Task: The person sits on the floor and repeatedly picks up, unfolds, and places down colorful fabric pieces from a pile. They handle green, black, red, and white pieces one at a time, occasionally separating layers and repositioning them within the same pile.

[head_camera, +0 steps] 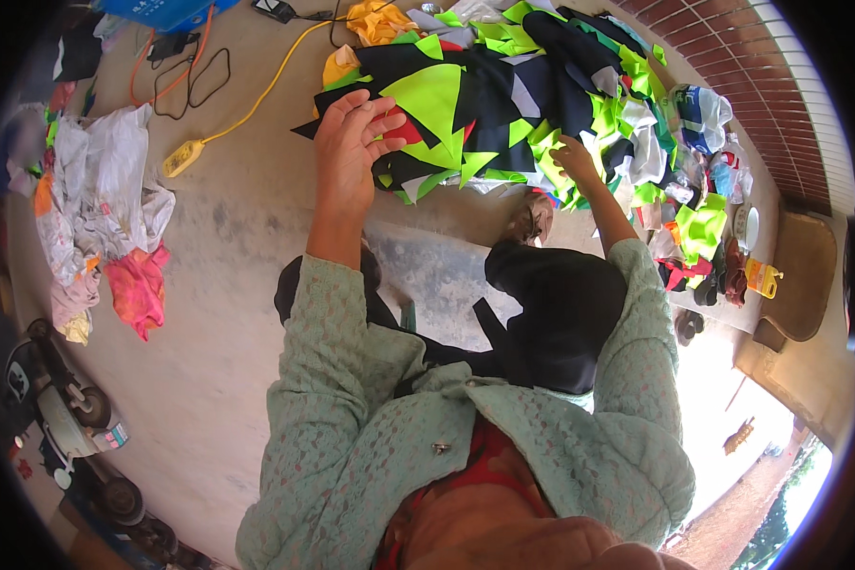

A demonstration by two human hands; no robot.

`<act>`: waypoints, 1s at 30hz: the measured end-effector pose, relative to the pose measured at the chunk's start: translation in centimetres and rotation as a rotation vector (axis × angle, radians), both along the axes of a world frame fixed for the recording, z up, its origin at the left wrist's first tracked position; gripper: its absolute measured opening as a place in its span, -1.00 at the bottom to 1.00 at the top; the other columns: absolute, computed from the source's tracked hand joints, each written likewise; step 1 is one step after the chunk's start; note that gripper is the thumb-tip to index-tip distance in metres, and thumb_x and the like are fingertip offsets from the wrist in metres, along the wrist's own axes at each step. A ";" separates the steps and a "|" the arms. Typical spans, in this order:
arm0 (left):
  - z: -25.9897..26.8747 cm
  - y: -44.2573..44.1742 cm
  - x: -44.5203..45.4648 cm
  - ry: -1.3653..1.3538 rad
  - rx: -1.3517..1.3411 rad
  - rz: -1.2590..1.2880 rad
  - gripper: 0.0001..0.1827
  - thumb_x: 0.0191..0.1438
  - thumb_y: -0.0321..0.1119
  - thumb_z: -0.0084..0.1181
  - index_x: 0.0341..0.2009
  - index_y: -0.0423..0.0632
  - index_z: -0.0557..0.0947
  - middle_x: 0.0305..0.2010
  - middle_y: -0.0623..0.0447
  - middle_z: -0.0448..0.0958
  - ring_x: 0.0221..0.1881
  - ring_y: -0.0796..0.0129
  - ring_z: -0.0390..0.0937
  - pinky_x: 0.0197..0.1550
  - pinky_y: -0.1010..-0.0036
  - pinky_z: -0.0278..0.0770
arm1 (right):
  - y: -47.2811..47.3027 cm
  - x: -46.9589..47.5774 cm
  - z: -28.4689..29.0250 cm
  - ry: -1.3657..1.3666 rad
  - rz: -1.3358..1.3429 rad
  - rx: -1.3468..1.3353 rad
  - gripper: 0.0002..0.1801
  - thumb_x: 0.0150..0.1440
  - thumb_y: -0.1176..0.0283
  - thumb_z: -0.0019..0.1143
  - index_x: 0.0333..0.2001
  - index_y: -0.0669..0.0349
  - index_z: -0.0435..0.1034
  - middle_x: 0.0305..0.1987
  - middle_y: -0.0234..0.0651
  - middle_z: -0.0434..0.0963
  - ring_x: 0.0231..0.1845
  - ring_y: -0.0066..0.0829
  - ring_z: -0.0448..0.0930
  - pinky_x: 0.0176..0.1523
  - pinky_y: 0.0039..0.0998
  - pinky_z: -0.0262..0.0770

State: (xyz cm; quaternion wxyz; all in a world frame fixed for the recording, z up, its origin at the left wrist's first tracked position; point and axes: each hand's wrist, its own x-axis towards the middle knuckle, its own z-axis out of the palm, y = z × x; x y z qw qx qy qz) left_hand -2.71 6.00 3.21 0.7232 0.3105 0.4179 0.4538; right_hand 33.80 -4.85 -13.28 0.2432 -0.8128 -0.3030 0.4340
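Observation:
A large heap of fabric scraps, with black cloth point(488, 85), neon-green pieces point(431, 100) and bits of red, grey and orange, lies on the floor before me. My left hand point(356, 135) is raised at the heap's left edge, fingers spread and palm showing, with nothing in it; a red scrap point(404, 128) shows just beside its fingers. My right hand point(574, 161) is at the near side of the heap, against neon-green scraps, its fingers bent. Whether it grips a scrap cannot be made out.
On the left lie white plastic bags point(107, 171), a pink cloth point(139, 288) and a yellow power strip point(183, 157) with its cord. A scooter point(71, 420) stands at lower left. Plastic bags point(702, 117), shoes point(735, 274) and a brown chair point(798, 274) are at the right.

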 end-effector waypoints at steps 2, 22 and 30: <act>-0.2 0.1 0.1 0.017 -0.008 0.001 -0.75 0.09 -0.38 -0.05 -0.13 -0.14 0.35 -0.14 -0.20 0.46 -0.24 0.18 0.52 -0.33 0.38 0.53 | -0.5 0.7 -0.7 -0.037 -0.106 0.088 -0.34 -0.07 0.33 0.17 0.12 0.27 0.17 -0.06 -0.20 0.41 -0.27 -0.49 0.51 -0.32 -0.49 0.43; -2.0 0.6 2.1 0.093 -0.066 -0.115 -0.80 0.14 -0.35 -0.13 -0.14 -0.11 0.36 -0.16 -0.10 0.48 -0.27 0.30 0.52 -0.32 0.47 0.51 | 10.5 12.3 0.0 -0.183 -0.341 0.494 -0.05 -0.22 0.55 0.19 0.23 0.37 -0.15 -0.08 -0.09 0.32 -0.32 -0.41 0.48 -0.43 -0.52 0.48; -2.0 0.5 1.9 0.104 -0.065 -0.152 -0.80 0.14 -0.33 -0.13 -0.15 -0.10 0.36 -0.16 -0.08 0.48 -0.25 0.33 0.50 -0.30 0.48 0.49 | 9.0 12.8 -3.4 -0.527 -0.290 0.302 -0.60 -0.12 0.24 0.18 -0.17 0.16 0.46 -0.43 -0.34 0.57 -0.48 -0.53 0.56 -0.37 -0.47 0.45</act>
